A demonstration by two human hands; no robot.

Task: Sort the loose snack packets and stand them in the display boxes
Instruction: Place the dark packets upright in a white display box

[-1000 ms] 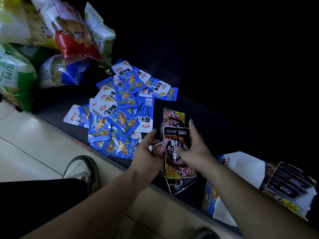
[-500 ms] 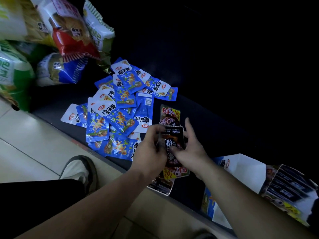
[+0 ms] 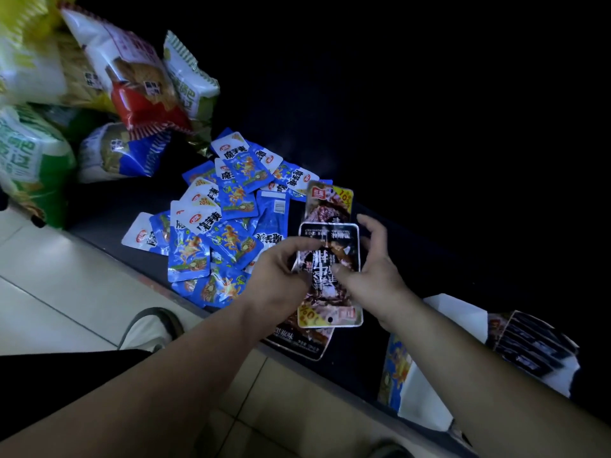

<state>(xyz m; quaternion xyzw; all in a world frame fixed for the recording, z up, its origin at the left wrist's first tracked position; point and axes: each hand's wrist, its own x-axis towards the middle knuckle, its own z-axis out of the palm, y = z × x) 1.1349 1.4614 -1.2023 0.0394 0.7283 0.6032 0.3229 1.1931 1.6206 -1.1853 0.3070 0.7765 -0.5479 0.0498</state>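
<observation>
at the shelf's (image 3: 429, 256) front edge, the left grip (image 3: 281, 276) has closed in from 9 o'clock and now pinches the dark packets (image 3: 330, 239), which the right grip (image 3: 373, 276) clamps from 3 o'clock. the gathered bundle looks ready for the display boxes (image 3: 529, 338) at 4 o'clock.

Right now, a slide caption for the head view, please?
Left hand and right hand hold dark packets beside blue packets.
</observation>
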